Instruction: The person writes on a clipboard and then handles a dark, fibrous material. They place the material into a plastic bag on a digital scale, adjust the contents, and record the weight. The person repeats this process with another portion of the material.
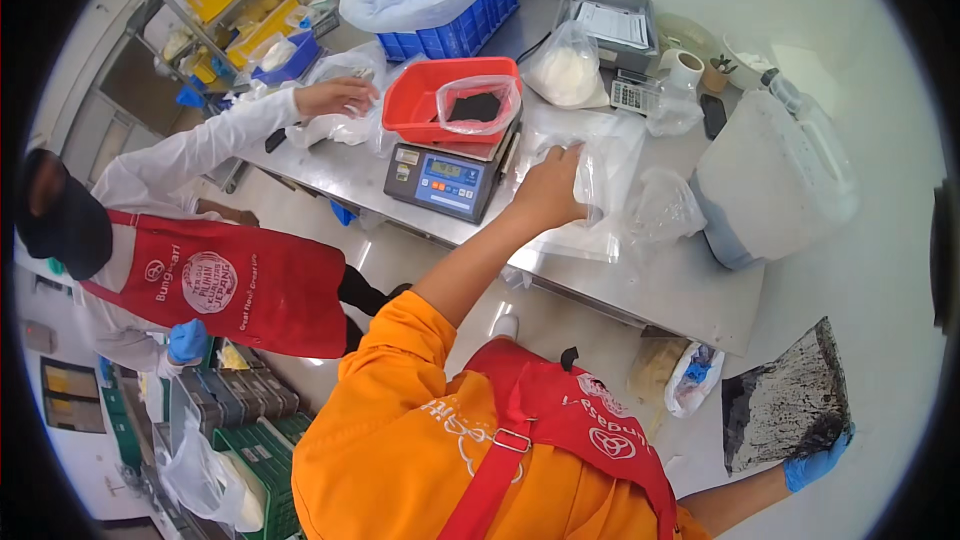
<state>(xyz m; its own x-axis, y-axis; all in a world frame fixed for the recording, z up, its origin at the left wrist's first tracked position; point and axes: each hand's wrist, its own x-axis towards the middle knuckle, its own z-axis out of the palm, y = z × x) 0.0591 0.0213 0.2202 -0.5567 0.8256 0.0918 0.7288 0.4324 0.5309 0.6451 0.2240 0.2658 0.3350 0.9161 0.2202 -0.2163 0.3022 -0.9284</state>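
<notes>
My left hand (552,186), bare, reaches over the steel table with its fingers curled round a clear plastic bag (595,175). This bag lies on more clear plastic sheeting (625,135). Low at the right, my right hand (822,460), in a blue glove, grips the edge of a plastic bag smeared with black residue (785,398), held out beside the table. Left of my left hand stands a digital scale (440,180). On it rests a red basin (412,105), and in the basin an open clear bag holds black powder (474,110).
A co-worker (215,285) stands at the left, one bare hand (338,98) over the table. Behind are a lined blue crate (450,38), a bag of white powder (567,75), a calculator (633,95) and a phone (713,117). A large translucent jug (775,175) stands at the right.
</notes>
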